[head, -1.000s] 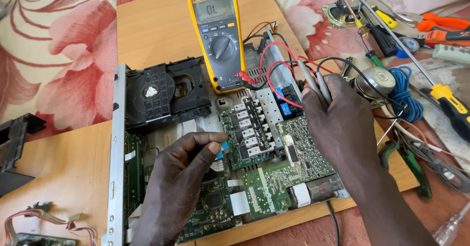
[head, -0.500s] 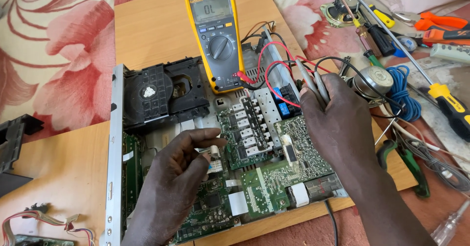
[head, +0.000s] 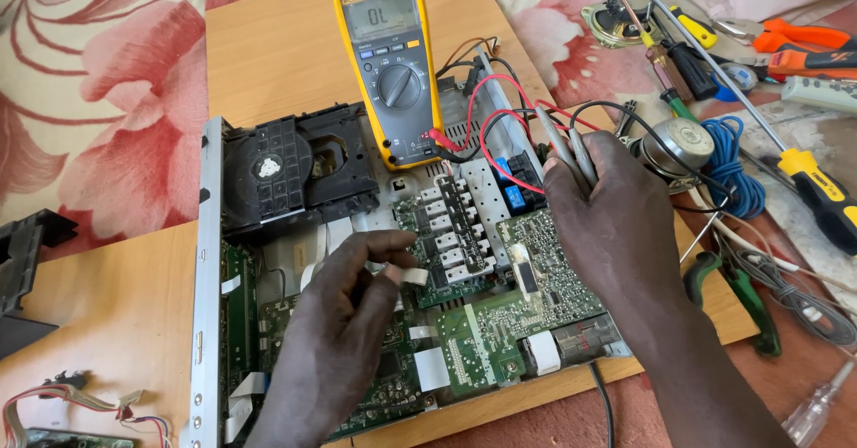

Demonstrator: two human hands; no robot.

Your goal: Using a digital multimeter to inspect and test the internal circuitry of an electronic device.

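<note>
A wooden board (head: 268,46) lies on a flowered cloth (head: 98,100) and carries the work, so the opened player has a flat and hard base under it. The chassis (head: 207,261) sits with its cover off, and this leaves the green circuit board (head: 500,314) open from above for both hands. The black disc drive (head: 295,167) is in the far left corner of the chassis, out of the way of the hands. The yellow meter (head: 393,64) lies flat just behind the chassis with its screen turned up to the person, so it can be read without lifting the head; its red lead (head: 486,149) and black lead loop down toward the right hand.

The right hand (head: 616,234) is closed around the two probes (head: 567,149), both kept together in one fist with the tips pointing up and away from the board, not touching any part. I think this frees the other hand. The left hand (head: 344,323) hovers low over the middle of the board, half curled, and its thumb and fingers pinch a small white ribbon cable (head: 411,276) beside the row of white connectors (head: 451,234). Screwdrivers (head: 803,176), pliers (head: 732,287) and a blue wire coil (head: 736,158) lie at the right, near the right hand
</note>
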